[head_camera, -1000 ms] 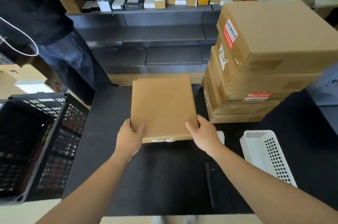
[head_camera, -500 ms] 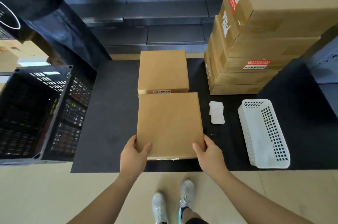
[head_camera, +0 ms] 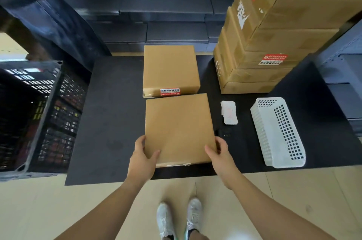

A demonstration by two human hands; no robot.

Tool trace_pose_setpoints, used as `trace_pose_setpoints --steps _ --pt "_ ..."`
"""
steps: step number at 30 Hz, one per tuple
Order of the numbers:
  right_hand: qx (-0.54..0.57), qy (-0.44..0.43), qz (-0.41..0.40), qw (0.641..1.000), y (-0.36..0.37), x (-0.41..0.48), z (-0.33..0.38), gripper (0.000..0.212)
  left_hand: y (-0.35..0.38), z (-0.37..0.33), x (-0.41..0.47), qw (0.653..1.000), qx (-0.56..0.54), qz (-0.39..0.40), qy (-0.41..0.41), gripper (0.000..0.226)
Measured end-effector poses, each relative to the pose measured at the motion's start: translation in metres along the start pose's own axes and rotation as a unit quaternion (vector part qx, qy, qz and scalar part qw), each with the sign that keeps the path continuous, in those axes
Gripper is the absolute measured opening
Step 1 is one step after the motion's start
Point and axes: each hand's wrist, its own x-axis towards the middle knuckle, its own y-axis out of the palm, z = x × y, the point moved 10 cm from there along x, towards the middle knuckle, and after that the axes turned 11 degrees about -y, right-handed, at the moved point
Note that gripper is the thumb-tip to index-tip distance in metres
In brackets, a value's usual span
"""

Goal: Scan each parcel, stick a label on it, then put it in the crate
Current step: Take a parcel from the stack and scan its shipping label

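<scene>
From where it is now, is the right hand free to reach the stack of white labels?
Probably yes. The right hand grips the near right corner of the parcel, so it must let go first. The white labels lie just beyond it on bare black mat, uncovered.

The crate (head_camera: 39, 118) is cut off by the left edge, and its inside is too dark to see. The stack of cartons (head_camera: 274, 43) is cut by the top and right edges. The print on the slips (head_camera: 228, 112) is too small to read. A small dark object (head_camera: 222, 133) beside the near parcel (head_camera: 178, 128) is partly hidden behind it. The fingers of the left hand (head_camera: 142, 159) and right hand (head_camera: 222, 158) go under the parcel's edges, out of sight.
</scene>
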Motion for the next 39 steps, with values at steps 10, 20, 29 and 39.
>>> trace_pose_setpoints --steps 10,20,29,39 --pt "0.058 -0.072 -0.065 0.994 -0.036 -0.029 0.087 0.07 0.033 -0.062 -0.03 0.988 0.011 0.151 -0.015 0.076" --pt "0.017 -0.184 0.011 0.983 0.013 -0.041 0.122 0.029 0.004 -0.113 -0.065 0.966 -0.144 0.215 0.012 0.057" --pt "-0.106 -0.025 0.01 0.994 0.008 0.017 0.022 0.08 -0.049 -0.04 -0.023 0.974 -0.172 0.145 -0.025 0.038" --pt "-0.158 -0.046 -0.031 0.986 0.009 0.027 -0.011 0.085 -0.009 -0.004 0.015 0.978 -0.101 0.174 -0.054 0.043"
